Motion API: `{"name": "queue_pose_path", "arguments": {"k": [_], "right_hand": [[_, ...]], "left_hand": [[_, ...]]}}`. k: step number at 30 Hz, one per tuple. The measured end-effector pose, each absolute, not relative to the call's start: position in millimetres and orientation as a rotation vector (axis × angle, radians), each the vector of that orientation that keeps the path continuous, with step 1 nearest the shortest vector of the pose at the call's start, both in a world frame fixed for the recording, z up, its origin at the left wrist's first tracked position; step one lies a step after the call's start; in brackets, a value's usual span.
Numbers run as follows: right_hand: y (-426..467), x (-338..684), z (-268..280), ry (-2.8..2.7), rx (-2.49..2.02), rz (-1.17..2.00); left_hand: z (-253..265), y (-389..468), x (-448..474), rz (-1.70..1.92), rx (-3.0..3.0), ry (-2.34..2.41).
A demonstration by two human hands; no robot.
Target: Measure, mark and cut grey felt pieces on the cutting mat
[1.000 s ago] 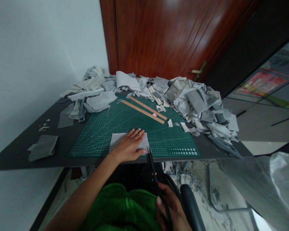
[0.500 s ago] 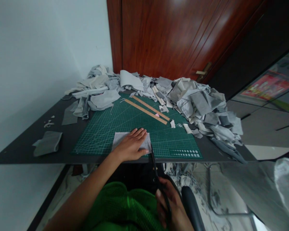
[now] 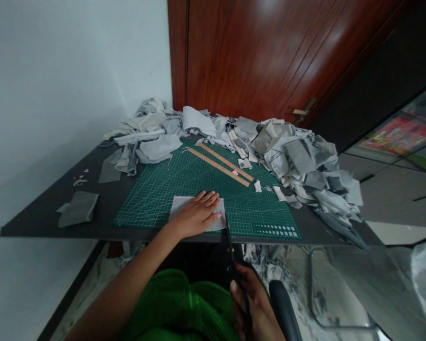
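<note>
My left hand point(image 3: 198, 215) lies flat, fingers stretched out, on a light grey piece of fabric point(image 3: 179, 203). That fabric rests near the front edge of the green cutting mat point(image 3: 152, 194). In my right hand point(image 3: 250, 296) is a pair of black scissors point(image 3: 229, 246), gripped by the handles below the table edge. The scissors' blades point away from me, their tips at the right edge of the fabric. Whether the blades are parted is hard to see.
Two wooden rulers point(image 3: 218, 166) lie across the mat. Heaps of grey fabric scraps point(image 3: 301, 156) line the back and right of the dark table point(image 3: 102, 199). A folded grey cloth point(image 3: 78, 209) sits at the left. A chair armrest point(image 3: 283, 308) stands beside my right arm.
The view has shifted slightly, so the table appears a little further right. My left thumb has drawn slightly closer to the fingers. The scissors stay at the fabric's right edge.
</note>
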State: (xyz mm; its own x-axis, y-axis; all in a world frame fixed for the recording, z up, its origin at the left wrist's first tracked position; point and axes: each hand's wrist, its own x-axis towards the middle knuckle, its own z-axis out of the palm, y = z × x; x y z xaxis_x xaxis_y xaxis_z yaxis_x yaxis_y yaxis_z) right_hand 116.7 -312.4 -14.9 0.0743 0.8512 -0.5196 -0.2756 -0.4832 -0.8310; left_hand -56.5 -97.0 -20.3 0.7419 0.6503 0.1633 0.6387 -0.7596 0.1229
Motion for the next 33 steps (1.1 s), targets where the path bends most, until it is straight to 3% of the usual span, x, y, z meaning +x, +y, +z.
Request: {"name": "queue_pose_path", "arguments": {"k": [33], "right_hand": [[-322.8,114.9,-24.8,-0.491,-1.425,1.573]], "left_hand": [[-23.6,-95.6,-57.5,0.329,2.876,1.065]]}}
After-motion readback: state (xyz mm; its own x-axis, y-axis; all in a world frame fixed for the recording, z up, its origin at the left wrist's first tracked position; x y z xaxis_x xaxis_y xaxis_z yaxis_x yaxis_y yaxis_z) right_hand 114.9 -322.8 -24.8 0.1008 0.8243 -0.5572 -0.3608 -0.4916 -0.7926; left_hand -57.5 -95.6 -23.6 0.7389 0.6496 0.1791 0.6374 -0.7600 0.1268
